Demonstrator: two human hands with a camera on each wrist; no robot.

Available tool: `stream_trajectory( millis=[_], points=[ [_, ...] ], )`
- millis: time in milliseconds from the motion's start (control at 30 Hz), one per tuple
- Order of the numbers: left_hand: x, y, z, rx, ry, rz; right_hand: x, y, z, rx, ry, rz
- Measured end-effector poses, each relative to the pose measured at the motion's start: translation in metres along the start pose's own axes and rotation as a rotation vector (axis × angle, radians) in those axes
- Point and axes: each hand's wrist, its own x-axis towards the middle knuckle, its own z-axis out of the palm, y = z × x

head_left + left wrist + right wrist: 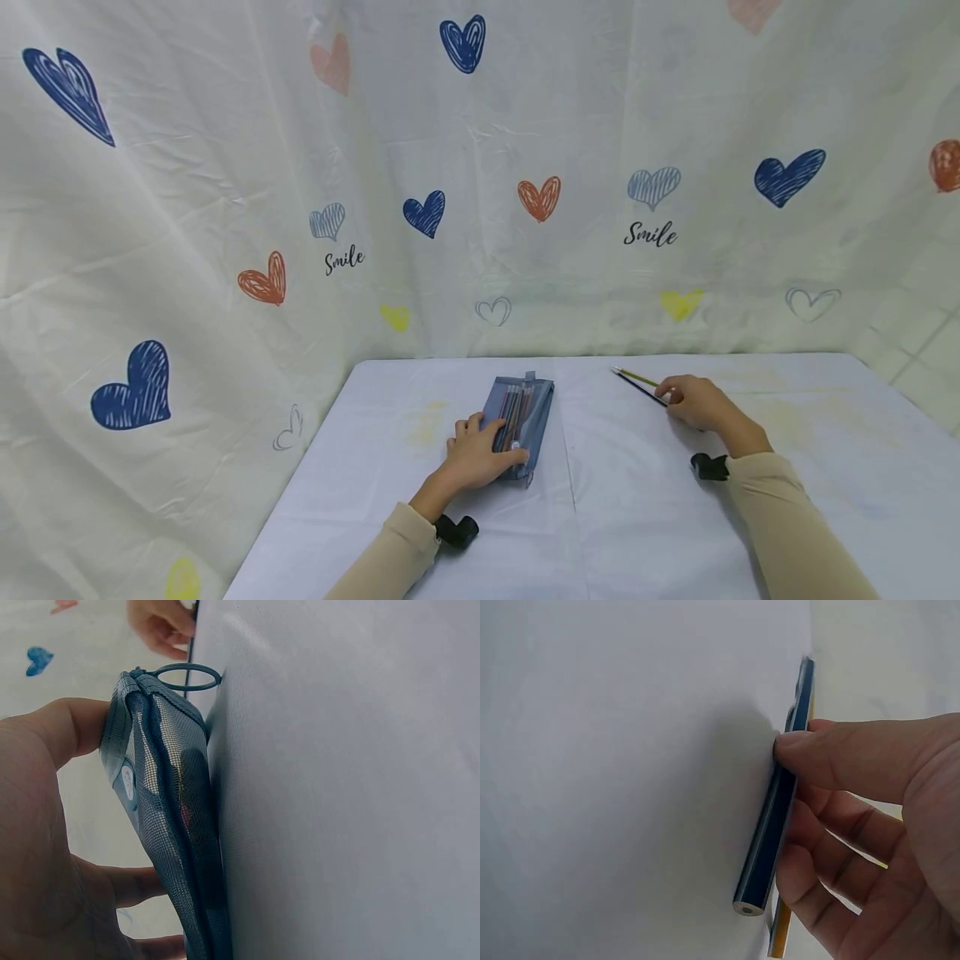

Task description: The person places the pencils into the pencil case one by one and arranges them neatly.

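A blue mesh pencil case (536, 425) with several coloured pencils (514, 408) showing through its top lies on the table. My left hand (480, 454) rests spread over its near left part, thumb toward the near end. In the left wrist view, thumb and fingertips touch the case's (169, 802) upper face, beside a zipper with a ring pull (191, 676). To the right, my right hand (697, 402) pinches a dark blue pencil (769, 832) between thumb and fingers. A yellow pencil (780, 930) lies alongside it, partly hidden by the fingers. Both pencils' tips point away to the left.
A white cloth covers the table (615, 525). Behind it and on the left hangs a white curtain (570, 125) printed with hearts and the word "Smile". A black wrist camera (457, 531) sits at the left cuff, another camera (708, 467) at the right.
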Motion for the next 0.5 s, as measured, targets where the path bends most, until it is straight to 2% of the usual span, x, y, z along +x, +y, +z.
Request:
stream_trajectory(
  millis=[500],
  points=[
    [-0.0029, 0.0015, -0.0041, -0.006, 0.002, 0.011, 0.0009, -0.0083, 0.0021, -0.052, -0.01, -0.029]
  ],
)
